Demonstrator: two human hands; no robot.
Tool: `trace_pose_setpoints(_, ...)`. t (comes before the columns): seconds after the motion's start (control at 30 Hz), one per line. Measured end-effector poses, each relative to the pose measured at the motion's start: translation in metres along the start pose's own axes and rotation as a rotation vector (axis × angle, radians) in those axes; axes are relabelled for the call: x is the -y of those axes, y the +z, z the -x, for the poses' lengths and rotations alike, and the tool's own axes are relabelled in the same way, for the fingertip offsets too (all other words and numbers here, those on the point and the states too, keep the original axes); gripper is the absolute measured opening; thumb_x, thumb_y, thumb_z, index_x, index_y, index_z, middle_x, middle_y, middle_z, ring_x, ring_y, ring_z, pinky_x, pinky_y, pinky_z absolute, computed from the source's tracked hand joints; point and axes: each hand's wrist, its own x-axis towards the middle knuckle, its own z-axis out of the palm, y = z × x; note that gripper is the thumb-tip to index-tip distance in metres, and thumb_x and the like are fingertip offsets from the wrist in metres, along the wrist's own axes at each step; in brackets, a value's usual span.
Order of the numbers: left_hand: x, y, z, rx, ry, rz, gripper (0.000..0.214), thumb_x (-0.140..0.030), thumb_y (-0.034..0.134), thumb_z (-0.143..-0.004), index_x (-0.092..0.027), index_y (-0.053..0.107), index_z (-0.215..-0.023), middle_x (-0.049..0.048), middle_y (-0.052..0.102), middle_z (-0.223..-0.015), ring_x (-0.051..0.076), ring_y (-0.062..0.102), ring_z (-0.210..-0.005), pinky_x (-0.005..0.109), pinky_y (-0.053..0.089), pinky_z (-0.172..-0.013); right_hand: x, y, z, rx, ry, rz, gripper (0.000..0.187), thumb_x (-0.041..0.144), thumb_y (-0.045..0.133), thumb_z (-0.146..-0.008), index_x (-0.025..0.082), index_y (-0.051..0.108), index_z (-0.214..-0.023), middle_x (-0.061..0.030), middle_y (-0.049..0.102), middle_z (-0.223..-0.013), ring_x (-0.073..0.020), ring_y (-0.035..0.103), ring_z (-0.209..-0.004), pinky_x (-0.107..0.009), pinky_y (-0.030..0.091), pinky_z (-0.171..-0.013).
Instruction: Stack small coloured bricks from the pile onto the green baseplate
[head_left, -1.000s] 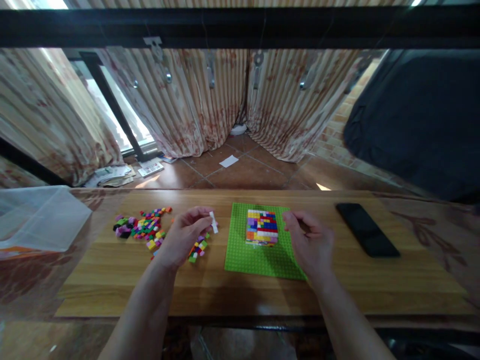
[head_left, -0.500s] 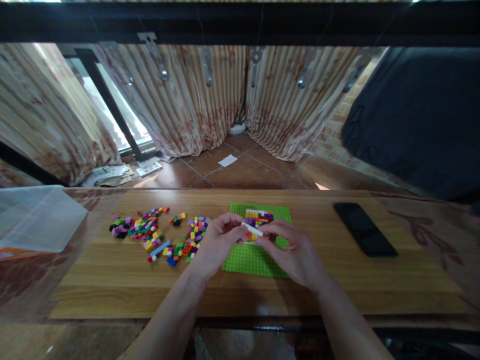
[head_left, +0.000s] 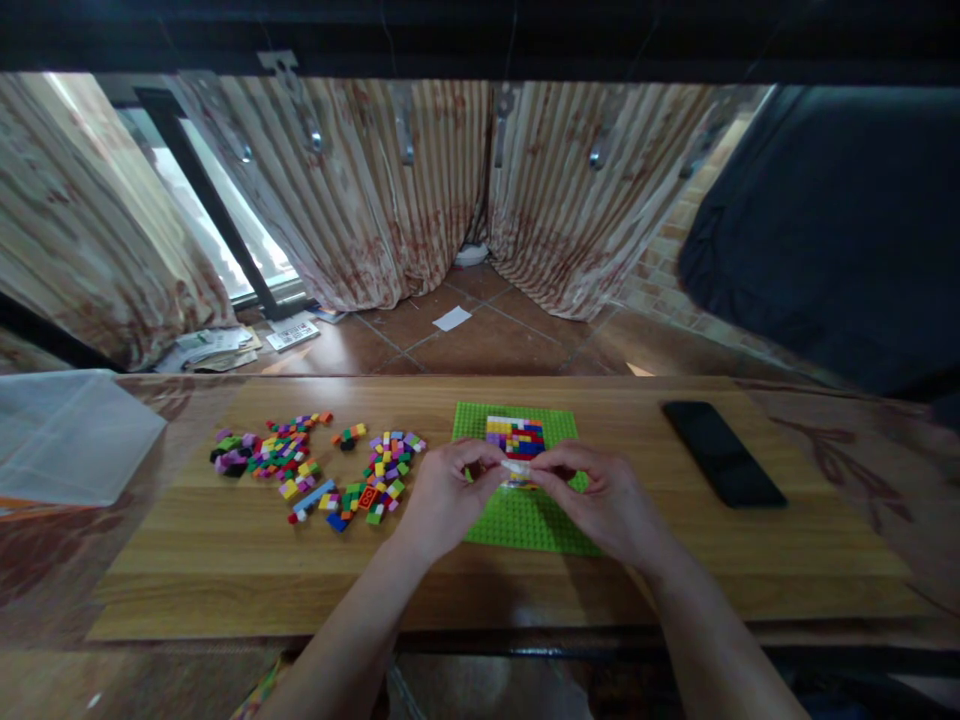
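Between my fingertips is a small white brick (head_left: 516, 467), pinched at its two ends. My left hand (head_left: 456, 495) has its thumb and forefinger closed on the left end. The right end is gripped the same way by my right hand (head_left: 600, 495). Just beyond the white brick, a block of multicoloured bricks (head_left: 516, 436) sits on a green studded baseplate (head_left: 517, 525); my fingers cover its near part. Whether the white brick touches the block I cannot tell.
Loose coloured bricks (head_left: 283, 452) lie in piles on the left of the wooden board (head_left: 247, 585), with more bricks (head_left: 386, 470) beside my left hand. A black phone (head_left: 722, 453) rests on the right. At the far left stands a translucent plastic container (head_left: 75, 435).
Both hands have come slightly lower and nearer to me with the white brick, which has turned from slanted to almost level. More of the brick block's far part shows.
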Motion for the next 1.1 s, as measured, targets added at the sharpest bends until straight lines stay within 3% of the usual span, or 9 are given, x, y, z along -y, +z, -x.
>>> trace_pose_setpoints(0.2, 0.006, -0.002, -0.001, -0.008, -0.096, 0.251, 0.012, -0.028, 0.070, -0.076, -0.017, 0.072, -0.080, 0.0023, 0.070, -0.074, 0.014, 0.061, -0.068, 0.024, 0.047, -0.065, -0.003, -0.003, -0.001, -0.065, 0.054, 0.009, 0.018, 0.036, 0.062, -0.086, 0.022, 0.073, -0.085, -0.0025, 0.073, -0.082, -0.0177, 0.066, -0.078, -0.030, 0.050, -0.073)
trace_pose_setpoints(0.43, 0.004, 0.010, 0.003, -0.012, -0.016, -0.045, 0.010, -0.022, 0.065, -0.080, -0.020, 0.074, -0.080, 0.0010, 0.072, -0.075, 0.014, 0.062, -0.069, 0.024, 0.046, -0.066, -0.008, -0.005, -0.002, -0.069, 0.131, -0.050, 0.018, 0.037, 0.066, -0.081, 0.021, 0.073, -0.084, -0.0030, 0.074, -0.083, -0.0177, 0.067, -0.077, -0.029, 0.051, -0.070)
trace_pose_setpoints(0.63, 0.003, 0.008, 0.005, -0.017, 0.065, -0.262, 0.011, -0.017, 0.062, -0.081, -0.020, 0.072, -0.078, 0.0008, 0.067, -0.075, 0.012, 0.059, -0.068, 0.022, 0.040, -0.062, -0.009, -0.003, -0.003, -0.055, 0.222, -0.066, 0.016, 0.036, 0.065, -0.079, 0.021, 0.072, -0.080, -0.0024, 0.074, -0.079, -0.0170, 0.066, -0.071, -0.028, 0.050, -0.065)
trace_pose_setpoints(0.93, 0.001, 0.011, 0.002, -0.072, 0.023, -0.255, 0.008, -0.011, 0.063, -0.075, -0.017, 0.066, -0.071, -0.0022, 0.059, -0.068, 0.009, 0.050, -0.058, 0.020, 0.035, -0.056, -0.018, 0.002, -0.006, -0.060, 0.297, -0.122, 0.018, 0.038, 0.067, -0.075, 0.020, 0.067, -0.073, -0.0006, 0.068, -0.069, -0.0151, 0.060, -0.063, -0.028, 0.045, -0.061)
trace_pose_setpoints(1.1, 0.004, 0.010, 0.002, -0.057, -0.014, -0.140, 0.003, -0.015, 0.064, -0.075, -0.016, 0.067, -0.075, -0.0014, 0.061, -0.069, 0.009, 0.052, -0.060, 0.020, 0.038, -0.057, -0.022, 0.002, -0.006, -0.050, 0.326, -0.127, 0.020, 0.039, 0.067, -0.075, 0.020, 0.068, -0.073, -0.0015, 0.069, -0.070, -0.0153, 0.060, -0.064, -0.029, 0.045, -0.063)
